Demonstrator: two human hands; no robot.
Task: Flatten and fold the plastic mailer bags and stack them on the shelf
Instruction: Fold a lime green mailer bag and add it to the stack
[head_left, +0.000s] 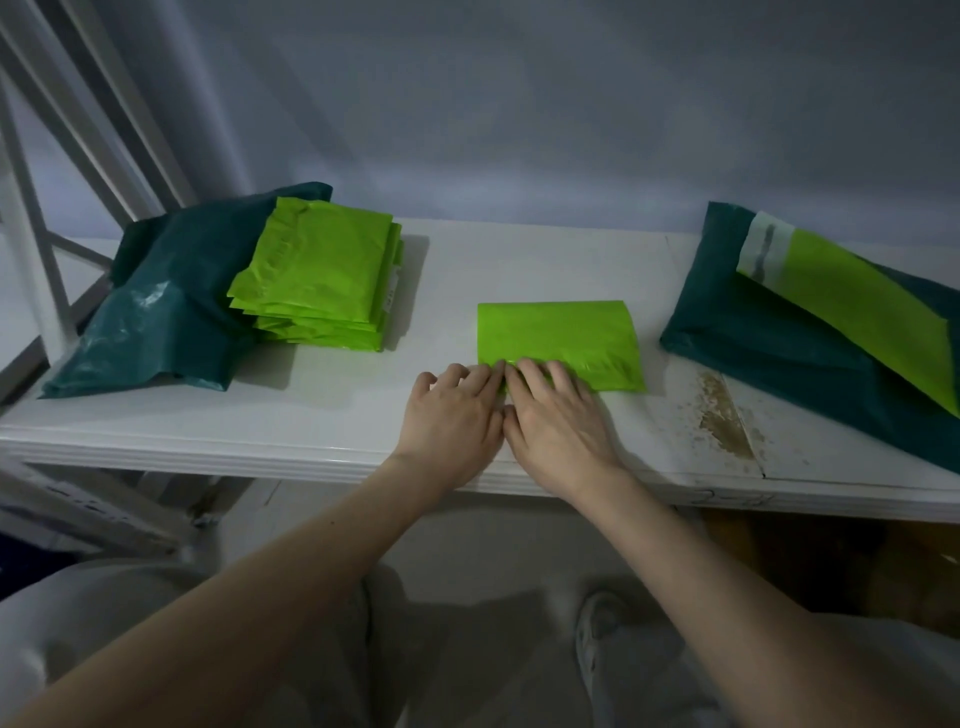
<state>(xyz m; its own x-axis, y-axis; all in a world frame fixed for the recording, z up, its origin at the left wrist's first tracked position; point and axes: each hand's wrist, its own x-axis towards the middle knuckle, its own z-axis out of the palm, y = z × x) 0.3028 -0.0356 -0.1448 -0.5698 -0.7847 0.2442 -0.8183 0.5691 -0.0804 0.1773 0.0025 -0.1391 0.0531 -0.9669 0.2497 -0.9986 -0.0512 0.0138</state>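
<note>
A folded lime-green mailer bag (561, 338) lies flat on the white shelf (332, 415) in the middle. My left hand (452, 415) and my right hand (556, 421) lie side by side with straight fingers, pressing down on the bag's near left edge. At the left stands a stack of several folded lime-green bags (317, 275), resting partly on a dark green bag (156, 322). At the right an unfolded lime-green mailer (852, 306) with a white adhesive strip lies across a dark green mailer (769, 338).
A white slanted frame (36, 249) rises at the far left of the shelf. A brownish worn patch (724, 415) marks the shelf surface at the right front. A grey wall stands behind. My legs and the floor show below the shelf's front edge.
</note>
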